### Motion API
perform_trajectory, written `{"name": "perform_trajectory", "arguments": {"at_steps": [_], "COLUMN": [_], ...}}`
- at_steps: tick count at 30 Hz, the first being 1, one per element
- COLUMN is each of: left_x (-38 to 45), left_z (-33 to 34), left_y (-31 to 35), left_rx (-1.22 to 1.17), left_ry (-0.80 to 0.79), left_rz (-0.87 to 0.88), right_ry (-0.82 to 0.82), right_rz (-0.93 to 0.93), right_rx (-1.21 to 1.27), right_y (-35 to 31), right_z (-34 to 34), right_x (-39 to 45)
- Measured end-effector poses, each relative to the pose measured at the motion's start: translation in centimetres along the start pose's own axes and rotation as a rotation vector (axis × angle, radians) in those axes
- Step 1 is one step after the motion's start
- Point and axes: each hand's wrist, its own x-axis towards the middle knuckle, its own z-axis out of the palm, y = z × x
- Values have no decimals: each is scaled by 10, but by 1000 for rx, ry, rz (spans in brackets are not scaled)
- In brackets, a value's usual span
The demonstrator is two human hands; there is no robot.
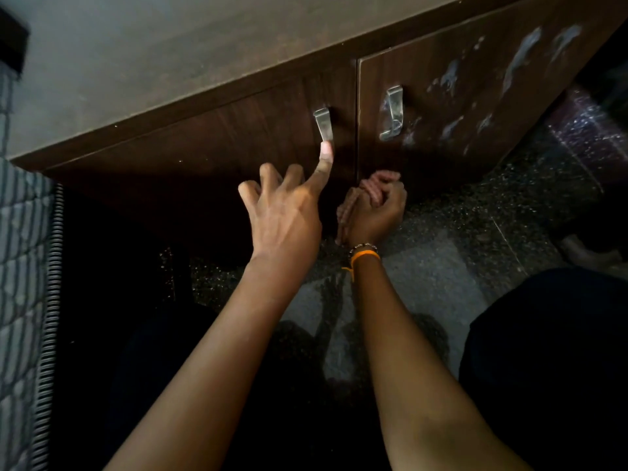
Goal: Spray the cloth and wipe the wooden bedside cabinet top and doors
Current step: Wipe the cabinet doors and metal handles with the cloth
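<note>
The dark wooden bedside cabinet has a dusty top and two doors. My left hand reaches to the left door, its index fingertip touching the lower end of the metal handle, the other fingers spread. My right hand is low at the foot of the right door, closed around a pink cloth. White foamy spray streaks cover the right door and its handle. No spray bottle is in view.
A striped mattress edge with a spiral-bound border runs down the left side. The speckled stone floor lies below the cabinet. My dark-clothed knee fills the lower right corner. A foot shows at the right.
</note>
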Motion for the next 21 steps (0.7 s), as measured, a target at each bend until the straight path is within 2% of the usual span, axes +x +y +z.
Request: {"name": "perform_trajectory", "arguments": {"at_steps": [3,5,7,11,13,15,17,21], "left_x": [0,-1,0,0,-1,-2,-2,-2], "left_z": [-2,-2,-2,-2,-1,1,1,-2], "left_y": [5,8,7,7,8,8,8,4], "left_rx": [-42,-62,-74,-87,-111,-105,-75,-83], "left_ry": [-4,-18,-29,-36,-35,-17,22,-107], "left_rz": [-30,-38,-45,-63,-75,-78,-72,-62], "right_ry": [-66,6,101,289,234,71,-24,-16], "right_rz": [306,359,207,-338,-641,-853,-885,-722], "right_rx": [70,113,91,64,46,-104,-220,-27], "right_y": [-4,-10,-24,-77,-112,-129,-132,-138], "right_z": [-8,-4,-2,-15,-17,-10,-8,-5], "right_x": [6,7,3,-4,-8,-5,5,7]}}
